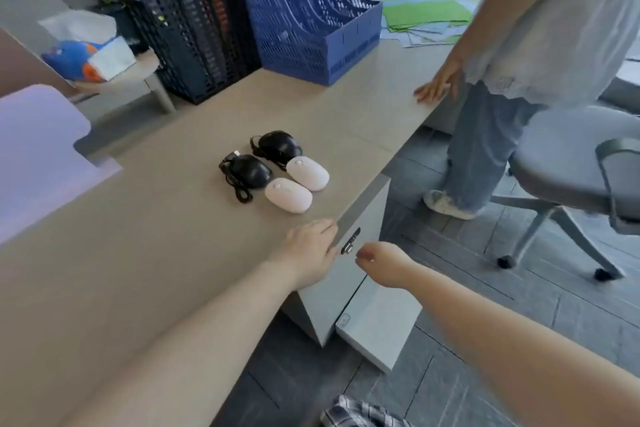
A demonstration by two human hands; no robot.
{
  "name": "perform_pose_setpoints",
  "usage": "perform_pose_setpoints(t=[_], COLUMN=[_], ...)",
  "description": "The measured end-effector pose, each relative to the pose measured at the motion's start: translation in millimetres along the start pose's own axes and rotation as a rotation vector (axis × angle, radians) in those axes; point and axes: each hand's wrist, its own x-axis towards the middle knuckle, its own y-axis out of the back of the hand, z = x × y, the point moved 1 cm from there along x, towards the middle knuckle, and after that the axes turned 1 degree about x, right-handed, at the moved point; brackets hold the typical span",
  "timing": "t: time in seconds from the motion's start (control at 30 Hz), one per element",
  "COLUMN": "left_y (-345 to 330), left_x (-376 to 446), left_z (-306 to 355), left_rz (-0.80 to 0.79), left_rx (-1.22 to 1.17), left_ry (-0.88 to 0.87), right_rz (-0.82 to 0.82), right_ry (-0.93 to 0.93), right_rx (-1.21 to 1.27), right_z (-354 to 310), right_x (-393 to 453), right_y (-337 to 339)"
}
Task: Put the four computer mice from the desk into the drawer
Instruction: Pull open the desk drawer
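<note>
Four computer mice lie together on the beige desk [173, 253], near its front edge. Two are black with bundled cords: one at the left [250, 171], one behind it [280, 145]. Two are white, the near one [288, 194] and the far one [307, 173]. Below the desk edge is the grey drawer unit; its top drawer front [363, 211] is closed and carries a lock [349, 247]. My left hand [310, 251] rests on the desk edge with its fingers over the rim, holding nothing. My right hand [384, 265] hovers just right of the lock with its fingers curled under and hidden.
A lower drawer [377, 322] juts out slightly. Blue [311, 17] and black [194, 42] file racks stand at the back of the desk. Another person [519, 55] stands at the right with a hand on the desk. A grey office chair [571, 163] is beside them.
</note>
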Motion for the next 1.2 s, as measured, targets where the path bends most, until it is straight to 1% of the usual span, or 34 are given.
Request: perform_pose_setpoints(t=[0.1, 0.27, 0.33, 0.43, 0.5, 0.63, 0.7, 0.8, 0.9, 1.07, 1.2], left_y=[-15.8, -41.3, -43.0, -42.3, -42.0, -43.2, -43.2, -43.4, -43.2, -44.2, -45.0], left_x=[7.5, 8.7, 10.2, 9.7, 10.5, 11.9, 11.9, 11.6, 12.0, 11.4, 11.9], left_z=[-17.1, -28.8, -31.1, -29.8, -29.2, -30.1, -31.1, -30.9, -30.0, -30.1, -30.5], left_rz=[0.069, 0.243, 0.285, 0.309, 0.315, 0.314, 0.319, 0.323, 0.329, 0.341, 0.337], left_rx=[0.008, 0.047, 0.048, 0.061, 0.076, 0.092, 0.083, 0.090, 0.092, 0.105, 0.104], left_ry=[0.045, 0.016, 0.024, 0.023, 0.022, 0.016, 0.013, 0.012, 0.005, 0.003, -0.003], right_rz=[0.034, 0.110, 0.129, 0.147, 0.149, 0.068, 0.077, 0.131, 0.175, 0.168, 0.179], right_ry=[-0.028, -0.015, -0.041, -0.085, -0.124, -0.183, -0.232, -0.270, -0.235, -0.188, -0.212], right_rx=[0.047, 0.150, 0.224, 0.332, 0.447, 0.622, 0.824, 0.982, 0.971, 0.867, 0.826], right_z=[13.0, 22.1, 26.9, 29.5, 29.5, 27.6, 27.3, 29.7, 28.7, 26.8, 36.5], right_x=[24.0, 55.1, 67.9, 77.6, 79.9, 88.7, 90.4, 91.7, 92.2, 87.4, 83.2], right_y=[-18.9, -38.4, -44.7, -53.8, -59.4, -67.0, -66.7, -65.5, -62.0, -65.9, -66.6])
